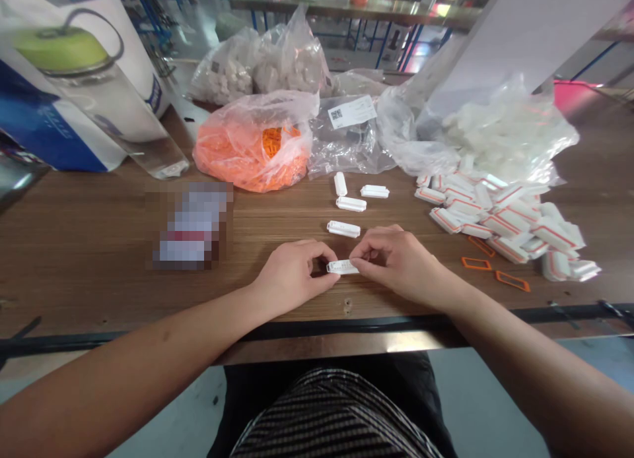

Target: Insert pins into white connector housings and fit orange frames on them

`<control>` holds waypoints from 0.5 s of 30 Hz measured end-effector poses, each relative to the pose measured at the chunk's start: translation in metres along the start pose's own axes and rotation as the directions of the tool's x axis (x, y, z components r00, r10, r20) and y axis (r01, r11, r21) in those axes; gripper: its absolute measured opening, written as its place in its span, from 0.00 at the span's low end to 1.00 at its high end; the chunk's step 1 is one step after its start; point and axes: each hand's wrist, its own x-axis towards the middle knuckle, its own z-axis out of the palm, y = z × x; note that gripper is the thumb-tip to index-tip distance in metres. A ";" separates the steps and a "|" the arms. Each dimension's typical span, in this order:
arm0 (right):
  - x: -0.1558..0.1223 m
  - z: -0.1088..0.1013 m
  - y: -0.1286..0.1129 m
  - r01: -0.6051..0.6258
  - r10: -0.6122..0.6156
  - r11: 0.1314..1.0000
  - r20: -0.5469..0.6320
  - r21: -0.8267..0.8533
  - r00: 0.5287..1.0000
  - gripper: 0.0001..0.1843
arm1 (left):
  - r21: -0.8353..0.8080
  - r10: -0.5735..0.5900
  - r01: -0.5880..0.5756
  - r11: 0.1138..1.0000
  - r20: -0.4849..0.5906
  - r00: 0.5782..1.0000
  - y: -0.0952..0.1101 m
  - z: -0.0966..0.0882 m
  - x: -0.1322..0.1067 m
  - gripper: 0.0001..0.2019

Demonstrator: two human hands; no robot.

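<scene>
A small white plastic part (341, 267) lies on the wooden table top (113, 260) near its front edge, and both hands pinch it. My left hand (292, 270) holds its left end, and my right hand (391, 257) grips the right end with thumb and fingers. Just beyond the hands lie several similar white parts, the nearest (343, 229) close to my left hand's knuckles. A heap of white parts with orange gaskets (500, 220) sits to the right, and loose orange rectangular gaskets (476, 263) lie between it and my right hand.
Behind the parts are an orange-filled plastic bag (252, 144), a bag of white pieces (505, 131), a labelled clear bag (347, 134) and bags of pale pieces (262, 62). A blurred packet (191, 226) lies left, beside a large bottle (106, 95). A black strip runs along the table's front edge (347, 325).
</scene>
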 end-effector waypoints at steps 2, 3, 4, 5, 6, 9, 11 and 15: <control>0.001 0.000 0.000 -0.009 0.009 1.000 0.012 -0.011 1.000 0.07 | 0.000 0.001 -0.001 1.000 0.002 1.000 0.001 0.000 0.000 0.05; 0.002 0.001 0.000 -0.012 0.012 1.000 0.017 -0.013 1.000 0.07 | -0.001 0.003 -0.003 1.000 0.004 1.000 0.001 0.000 0.000 0.05; 0.002 0.001 0.000 -0.014 0.014 1.000 0.018 -0.014 1.000 0.08 | -0.002 0.007 -0.007 1.000 0.005 1.000 0.001 0.000 0.000 0.05; 0.002 0.001 0.001 -0.014 0.014 1.000 0.017 -0.016 1.000 0.08 | -0.002 0.010 -0.010 1.000 0.006 1.000 0.001 0.000 0.000 0.05; 0.002 0.002 0.001 -0.012 0.013 1.000 0.017 -0.017 1.000 0.08 | -0.003 0.010 -0.010 1.000 0.007 1.000 0.001 0.000 0.000 0.04; 0.002 0.003 0.001 -0.006 0.006 1.000 0.014 -0.021 1.000 0.07 | -0.004 0.003 -0.003 1.000 0.010 1.000 0.001 -0.001 0.000 0.04; 0.002 0.004 0.001 -0.002 0.002 1.000 0.008 -0.024 1.000 0.07 | -0.008 0.000 0.000 1.000 0.010 1.000 0.001 -0.001 0.000 0.04; 0.002 0.004 0.001 0.007 -0.007 1.000 0.002 -0.022 1.000 0.07 | -0.013 0.004 -0.004 1.000 0.007 1.000 0.001 -0.001 0.000 0.04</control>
